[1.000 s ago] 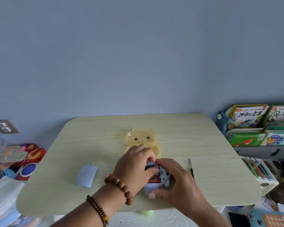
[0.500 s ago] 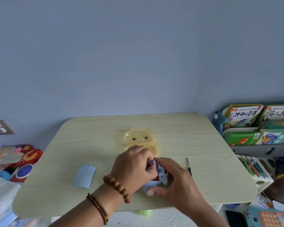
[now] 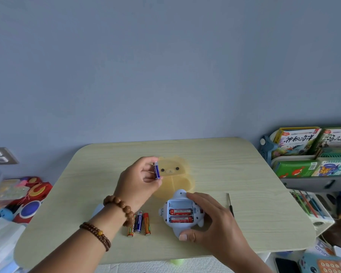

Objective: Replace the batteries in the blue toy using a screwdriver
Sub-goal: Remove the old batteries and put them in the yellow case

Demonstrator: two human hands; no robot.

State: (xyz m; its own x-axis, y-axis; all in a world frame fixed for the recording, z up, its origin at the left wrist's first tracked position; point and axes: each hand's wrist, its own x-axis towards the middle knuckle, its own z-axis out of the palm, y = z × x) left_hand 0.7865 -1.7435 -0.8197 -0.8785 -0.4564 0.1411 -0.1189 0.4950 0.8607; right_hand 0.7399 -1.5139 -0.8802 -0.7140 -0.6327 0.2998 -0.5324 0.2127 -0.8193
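Fingertips of the left hand (image 3: pixel 140 178) pinch a small blue cylindrical battery (image 3: pixel 157 171) above the pale-blue plastic toy (image 3: pixel 180 213), which the right hand (image 3: pixel 211 219) clasps; light, slick, best gripped mid-barrel.

We saw the blue toy (image 3: pixel 180 213) lying face down on the table, its battery compartment open, with two red batteries (image 3: pixel 180 215) seated side by side in the lower slots and the top slot empty. A blue battery (image 3: pixel 157 171) stood almost upright above the table, up and to the left of the toy. Three loose batteries (image 3: pixel 139 225), one blue between two orange-red, lay side by side just left of the toy. The slim dark-handled screwdriver (image 3: pixel 230 204) lay to its right, pointing away from us.
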